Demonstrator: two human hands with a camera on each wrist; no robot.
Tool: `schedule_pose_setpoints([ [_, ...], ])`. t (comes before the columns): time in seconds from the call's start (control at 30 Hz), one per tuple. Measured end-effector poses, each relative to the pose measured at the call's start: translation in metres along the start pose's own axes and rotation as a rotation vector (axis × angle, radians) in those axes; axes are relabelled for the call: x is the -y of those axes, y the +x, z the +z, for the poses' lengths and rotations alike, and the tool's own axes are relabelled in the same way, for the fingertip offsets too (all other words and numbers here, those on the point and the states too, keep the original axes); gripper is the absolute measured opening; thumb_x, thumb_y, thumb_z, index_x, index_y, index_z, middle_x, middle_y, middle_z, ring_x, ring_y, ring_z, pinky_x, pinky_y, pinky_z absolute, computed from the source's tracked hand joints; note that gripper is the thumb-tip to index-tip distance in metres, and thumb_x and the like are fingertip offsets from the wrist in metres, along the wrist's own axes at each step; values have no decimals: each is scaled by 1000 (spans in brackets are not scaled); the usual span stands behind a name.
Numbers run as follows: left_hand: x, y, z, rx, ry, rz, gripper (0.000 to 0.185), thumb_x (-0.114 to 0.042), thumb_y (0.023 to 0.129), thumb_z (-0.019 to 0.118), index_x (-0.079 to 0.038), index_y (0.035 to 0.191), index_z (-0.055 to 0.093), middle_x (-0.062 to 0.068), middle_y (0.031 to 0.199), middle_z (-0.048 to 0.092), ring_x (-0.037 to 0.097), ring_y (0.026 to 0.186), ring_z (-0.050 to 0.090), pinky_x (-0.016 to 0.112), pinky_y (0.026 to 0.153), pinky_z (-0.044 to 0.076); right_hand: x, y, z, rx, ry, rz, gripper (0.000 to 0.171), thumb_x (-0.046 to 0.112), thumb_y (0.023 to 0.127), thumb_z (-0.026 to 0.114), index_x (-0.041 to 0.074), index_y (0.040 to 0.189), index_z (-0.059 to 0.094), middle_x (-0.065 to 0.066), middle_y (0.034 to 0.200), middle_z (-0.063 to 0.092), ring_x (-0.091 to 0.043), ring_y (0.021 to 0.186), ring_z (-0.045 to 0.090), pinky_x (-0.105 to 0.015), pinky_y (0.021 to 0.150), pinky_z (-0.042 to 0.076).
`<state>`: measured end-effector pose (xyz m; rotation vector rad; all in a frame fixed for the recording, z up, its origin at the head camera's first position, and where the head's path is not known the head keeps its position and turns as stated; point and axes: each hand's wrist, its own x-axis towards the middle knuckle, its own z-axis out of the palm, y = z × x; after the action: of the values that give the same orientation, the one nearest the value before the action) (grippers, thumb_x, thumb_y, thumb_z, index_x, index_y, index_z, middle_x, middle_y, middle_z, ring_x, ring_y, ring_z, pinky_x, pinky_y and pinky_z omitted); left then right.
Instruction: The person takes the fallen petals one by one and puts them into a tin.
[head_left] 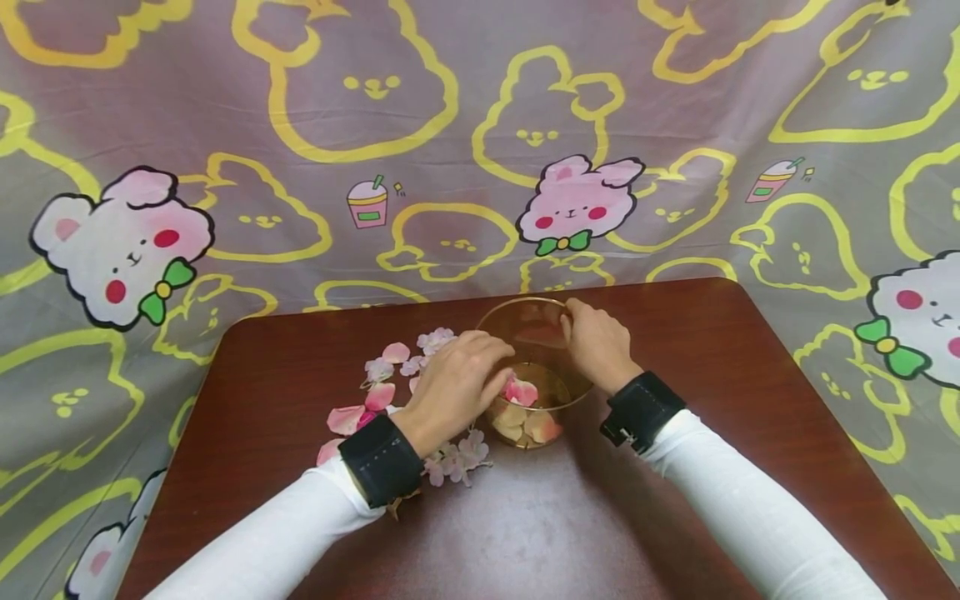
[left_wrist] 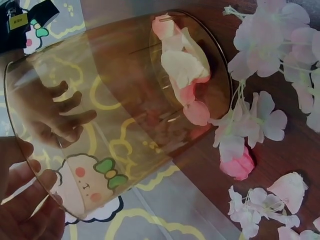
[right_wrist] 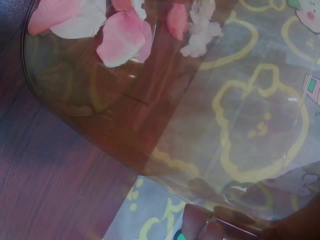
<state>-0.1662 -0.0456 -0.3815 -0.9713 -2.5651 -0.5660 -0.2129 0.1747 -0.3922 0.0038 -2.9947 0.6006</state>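
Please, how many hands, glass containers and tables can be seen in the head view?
Hands: 2, left hand and right hand
Glass containers: 1, glass container
Tables: 1, table
Total: 4

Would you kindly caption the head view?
Both hands at a clear amber glass bowl holding pink petals on a brown table.

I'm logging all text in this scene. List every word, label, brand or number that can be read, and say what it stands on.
No legible text in any view.
Yellow tag on the black wrist strap, left wrist view: has marks, too small and blurred to read.
Backdrop cloth: only cartoon rabbits and drink-cup pictures, no words.
Glass bowl, petals, table: no print.
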Motion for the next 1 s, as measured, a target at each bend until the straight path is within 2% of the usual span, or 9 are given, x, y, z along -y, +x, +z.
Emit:
schedule_pose_setpoints([
  [0.13, 4, 2, -7, -24, 2, -54, 21, -18, 93, 72, -8, 111, 73, 6, 111, 75, 24, 112, 67, 40, 97, 55, 0, 1, 0, 0, 5, -6, 18, 25, 104, 52, 10, 101, 62, -8, 75, 60, -31, 70, 63, -40, 54, 41],
  [0.37, 17, 1, -20, -69, -46, -219, 18, -19, 93, 71, -11, 109, 74, 7, 110, 75, 24, 106, 67, 40, 80, 58, -1, 1, 0, -5, 5, -2, 18, 25, 104, 53, 11, 101, 63, -9, 76, 61, -31, 71, 63, -40, 54, 42],
  [0.47, 28, -1, -21, -59, -41, -285, 19, -19, 93, 70, -11, 110, 73, 8, 112, 75, 26, 108, 67, 43, 82, 58, -1, 1, 0, -3, 9, -1, 18, 25, 104, 53, 11, 102, 63, -10, 78, 62, -32, 73, 65, -42, 55, 43],
  [0.57, 41, -4, -20, -16, -58, -366, 24, -21, 93, 69, -10, 114, 72, 10, 118, 73, 29, 113, 65, 47, 87, 57, 0, 0, 1, 0, 9, 3, 18, 25, 104, 53, 11, 102, 63, -10, 79, 63, -33, 74, 66, -42, 56, 44],
  [0.73, 63, -9, -15, 106, -107, -475, 31, -22, 94, 68, -8, 121, 69, 15, 126, 69, 33, 117, 63, 52, 92, 53, 0, 0, 0, 3, 7, 1, 17, 25, 104, 53, 11, 101, 63, -8, 77, 62, -31, 72, 64, -40, 56, 43],
  [0.83, 73, -12, -12, 158, -105, -490, 35, -21, 94, 69, -6, 125, 67, 17, 128, 67, 35, 119, 62, 52, 94, 53, 0, 0, -1, 1, 8, -1, 18, 25, 104, 53, 10, 100, 62, -8, 75, 59, -29, 71, 62, -39, 55, 40],
  [1.0, 92, -21, -2, 215, -42, -462, 38, -11, 90, 70, -4, 128, 64, 20, 127, 66, 38, 120, 60, 54, 94, 52, 0, 0, -1, 0, 8, 0, 18, 25, 104, 53, 11, 98, 62, -8, 75, 59, -30, 72, 63, -40, 55, 41],
])
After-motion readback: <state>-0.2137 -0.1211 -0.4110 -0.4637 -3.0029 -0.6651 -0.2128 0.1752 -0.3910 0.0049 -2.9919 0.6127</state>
